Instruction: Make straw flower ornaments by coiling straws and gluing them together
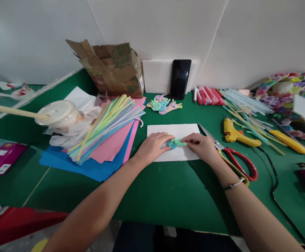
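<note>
Over the green tabletop [173, 196], I see left hand [154, 147] and right hand [204, 147] pinching blue-green pipe-cleaner loops [172, 143] that uneven tugging could loosen.

Pipe-cleaner piece [172, 144] – partly hidden by left hand [155, 145] | straw [13, 109] – cut at left edge

The pipe-cleaner piece [172, 143] is blue and mint green, the sheet [178, 130] white, the tabletop [157, 196] green, the glue gun [229, 131] yellow.
</note>
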The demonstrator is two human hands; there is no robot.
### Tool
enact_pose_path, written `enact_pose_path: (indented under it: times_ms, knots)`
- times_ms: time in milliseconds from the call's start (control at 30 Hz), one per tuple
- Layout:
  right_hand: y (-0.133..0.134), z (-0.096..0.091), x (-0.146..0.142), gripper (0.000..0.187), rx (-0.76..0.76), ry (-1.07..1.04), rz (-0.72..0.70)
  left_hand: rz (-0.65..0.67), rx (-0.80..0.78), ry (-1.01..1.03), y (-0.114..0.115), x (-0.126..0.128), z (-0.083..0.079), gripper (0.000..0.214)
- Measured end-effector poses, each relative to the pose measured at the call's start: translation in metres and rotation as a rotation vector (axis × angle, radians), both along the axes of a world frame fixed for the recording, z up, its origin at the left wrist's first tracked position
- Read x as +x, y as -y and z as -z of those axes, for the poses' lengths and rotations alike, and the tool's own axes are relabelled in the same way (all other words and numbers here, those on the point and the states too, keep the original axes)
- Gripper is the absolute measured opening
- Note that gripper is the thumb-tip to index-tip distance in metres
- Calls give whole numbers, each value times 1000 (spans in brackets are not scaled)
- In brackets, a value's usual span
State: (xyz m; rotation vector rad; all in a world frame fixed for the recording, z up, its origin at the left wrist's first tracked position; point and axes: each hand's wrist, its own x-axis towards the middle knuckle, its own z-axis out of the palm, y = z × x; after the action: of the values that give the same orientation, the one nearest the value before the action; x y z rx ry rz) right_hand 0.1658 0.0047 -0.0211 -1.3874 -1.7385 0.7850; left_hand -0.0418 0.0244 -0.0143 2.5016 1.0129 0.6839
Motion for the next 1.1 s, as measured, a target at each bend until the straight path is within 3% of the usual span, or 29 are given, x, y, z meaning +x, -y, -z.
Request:
enact_pose_path:
  times_ms: [467,733,867,1100]
  knots:
    - [-1,4,0,22,71,69,-34,131,278,-139,-4,-5,2,18]
    - [4,-8,3,17,110,134,-43,117,222,-130,-4,-5,2,19]
    - [8,-14,1,16,221,168,-8,113,205,-109,-4,-4,1,18]
    - [5,0,-10,11,324,232,-92,101,176,-130,-3,-4,1,19]
